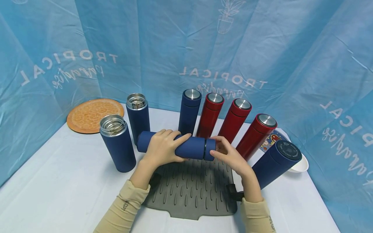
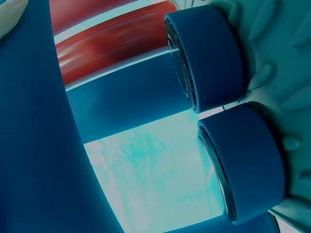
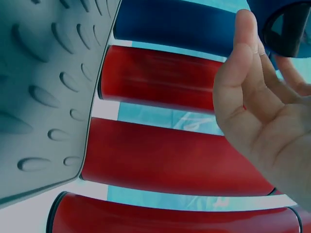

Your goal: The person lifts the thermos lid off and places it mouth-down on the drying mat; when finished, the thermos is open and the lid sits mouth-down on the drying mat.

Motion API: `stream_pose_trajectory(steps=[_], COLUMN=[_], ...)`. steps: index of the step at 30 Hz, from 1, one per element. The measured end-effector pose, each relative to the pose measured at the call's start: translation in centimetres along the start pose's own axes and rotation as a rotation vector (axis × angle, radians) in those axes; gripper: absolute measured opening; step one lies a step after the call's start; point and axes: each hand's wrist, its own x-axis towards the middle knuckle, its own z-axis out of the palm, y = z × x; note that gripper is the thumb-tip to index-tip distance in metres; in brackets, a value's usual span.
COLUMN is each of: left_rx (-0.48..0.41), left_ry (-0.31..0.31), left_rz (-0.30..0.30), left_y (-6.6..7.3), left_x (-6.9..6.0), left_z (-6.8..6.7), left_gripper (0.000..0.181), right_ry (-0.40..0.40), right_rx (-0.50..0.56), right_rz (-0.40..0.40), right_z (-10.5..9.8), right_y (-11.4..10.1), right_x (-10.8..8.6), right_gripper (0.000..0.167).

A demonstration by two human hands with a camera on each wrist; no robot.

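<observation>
A blue thermos bottle (image 1: 190,147) is held on its side above the grey ridged mat (image 1: 186,194). My left hand (image 1: 163,145) grips its body, fingers over the top. At the other end, my right hand (image 1: 231,157) pinches the lid (image 1: 210,149), which sits on the bottle with a dark ring at the seam. In the right wrist view the right thumb and fingers (image 3: 248,63) are around that end. Two loose blue lids (image 2: 211,58) rest on the mat in the left wrist view; the held bottle hides them from the head view.
Two lidless blue bottles (image 1: 118,145) stand at left, steel necks showing, before a round orange-patterned board (image 1: 94,115). Behind stand a lidded blue bottle (image 1: 189,110) and three red bottles (image 1: 234,121). Another blue bottle (image 1: 275,163) and a white dish (image 1: 300,165) are at right.
</observation>
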Motion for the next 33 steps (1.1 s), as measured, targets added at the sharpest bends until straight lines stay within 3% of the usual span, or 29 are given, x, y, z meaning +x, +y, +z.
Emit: stream_pose_trajectory(steps=[11,14,19,23,27,33], left_rx=[-0.001,0.007,0.01,0.01,0.007,-0.002], left_ry=[-0.012,-0.005,0.001,-0.003,-0.003,-0.022], left_rz=[-0.008,-0.002,0.005,0.009,0.012,-0.002], left_y=[0.05,0.01,-0.01,0.05,0.15,0.23], left_x=[0.01,0.0,0.06,0.06,0.07,0.08], left_z=[-0.08,-0.06,-0.02,0.01,0.05,0.05], left_gripper=[0.082,0.082,0.082,0.081,0.081,0.082], right_ry=[0.022,-0.013,-0.016,-0.011,-0.03,-0.031], right_rx=[-0.102,-0.053,0.05,0.073,0.092,0.096], right_rz=[-0.12,-0.076,0.115,0.224,0.236,0.182], right_z=[-0.28,-0.26,-0.02,0.44,0.65,0.3], right_y=[-0.12,-0.25,-0.27,-0.22,-0.19,-0.12], right_x=[-0.17,-0.18,0.12,0.52,0.65,0.37], right_gripper=[0.082,0.079,0.06,0.074,0.07,0.054])
